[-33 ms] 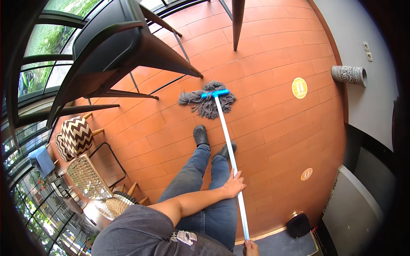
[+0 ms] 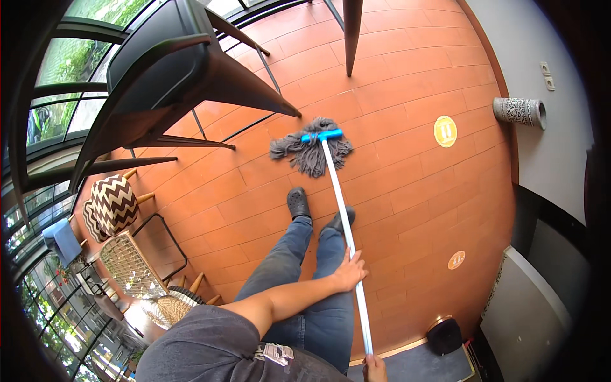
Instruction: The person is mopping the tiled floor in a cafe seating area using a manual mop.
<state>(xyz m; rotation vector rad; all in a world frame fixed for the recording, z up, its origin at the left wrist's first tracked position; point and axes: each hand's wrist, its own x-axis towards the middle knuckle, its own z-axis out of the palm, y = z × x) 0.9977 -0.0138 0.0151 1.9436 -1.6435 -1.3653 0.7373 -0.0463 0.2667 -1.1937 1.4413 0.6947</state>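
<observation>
Mop [image 2: 342,210]: white pole, blue crossbar, grey string head [image 2: 311,153] spread flat on the tile floor [image 2: 407,184], ahead of the person's two black shoes [image 2: 298,202]. Left hand [image 2: 351,270]: closed round the pole at mid-length, forearm reaching in from lower left. Right hand [image 2: 375,368]: at the lower edge, gripping the pole's near end, only partly in view. Pole ran from the lower edge up to the head, tilted slightly leftward. Dark table [image 2: 172,76] stood upper left, its legs near the mop head. Zigzag stool [image 2: 114,204] and wicker chair [image 2: 130,267] sat at left. Yellow round floor sticker [image 2: 445,131] lay right of the head; patterned pot [image 2: 520,111] stood by the wall.
</observation>
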